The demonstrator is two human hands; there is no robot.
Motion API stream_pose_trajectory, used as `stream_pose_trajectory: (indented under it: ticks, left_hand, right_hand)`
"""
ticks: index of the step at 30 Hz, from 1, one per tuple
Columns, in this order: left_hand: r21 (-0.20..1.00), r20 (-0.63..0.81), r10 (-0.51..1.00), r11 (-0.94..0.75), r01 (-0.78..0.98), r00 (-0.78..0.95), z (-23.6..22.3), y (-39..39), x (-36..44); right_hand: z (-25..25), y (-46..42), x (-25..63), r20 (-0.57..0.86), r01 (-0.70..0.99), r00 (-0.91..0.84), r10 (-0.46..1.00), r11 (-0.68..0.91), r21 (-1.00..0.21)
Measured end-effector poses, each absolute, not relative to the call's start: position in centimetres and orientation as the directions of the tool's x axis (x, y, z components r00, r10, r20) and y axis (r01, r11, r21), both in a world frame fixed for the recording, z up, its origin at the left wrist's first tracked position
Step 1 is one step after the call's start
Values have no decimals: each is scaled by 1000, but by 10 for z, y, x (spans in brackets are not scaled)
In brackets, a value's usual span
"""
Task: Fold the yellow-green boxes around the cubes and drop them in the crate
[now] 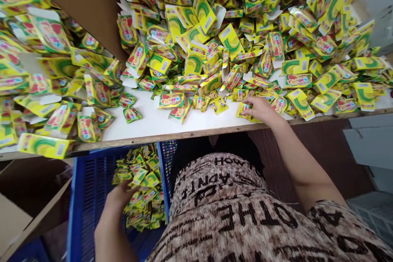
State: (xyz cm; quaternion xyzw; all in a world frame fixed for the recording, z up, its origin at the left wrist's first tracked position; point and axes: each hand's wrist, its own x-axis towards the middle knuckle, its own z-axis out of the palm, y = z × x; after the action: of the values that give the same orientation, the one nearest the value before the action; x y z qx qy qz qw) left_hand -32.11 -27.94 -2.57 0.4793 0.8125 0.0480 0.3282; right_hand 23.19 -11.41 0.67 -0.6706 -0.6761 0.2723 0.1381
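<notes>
At the front edge of the white table [144,125], my right hand [260,110] has its fingers closed over a small yellow sachet [242,110]. My left hand [119,196] is low, inside the blue crate [73,213], just over a heap of yellow-green packets [147,208]. Its fingers look apart, partly turned from view, and I see nothing held in them. Near the right hand lie two more yellow sachets, one of them a crinkled sachet [219,105]. A flat printed box [172,101] lies left of these.
A large pile of small yellow boxes [196,61] covers the back of the table. A brown cardboard panel [82,4] divides it from another pile of boxes [49,69] at left. An open carton [30,200] stands below left. Pale boxes [368,139] are at the right.
</notes>
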Motion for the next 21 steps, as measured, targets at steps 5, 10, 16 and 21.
stream_pose_trajectory:
  ticks: [5, 10, 16, 21]
  left_hand:
    - [791, -194, 972, 235, 565, -132, 19, -222, -232]
    - [728, 239, 970, -214, 651, 51, 31, -120, -151]
    - [577, 169, 949, 125, 807, -268, 18, -75, -167]
    - [527, -89, 895, 415, 741, -438, 4, -77, -165]
  right_hand:
    - [17, -121, 225, -120, 961, -178, 977, 146, -236]
    - [27, -156, 213, -76, 924, -183, 980, 146, -354]
    - [20, -181, 209, 38, 833, -257, 966, 241, -497]
    - [9, -175, 202, 12, 879, -192, 981, 177, -444]
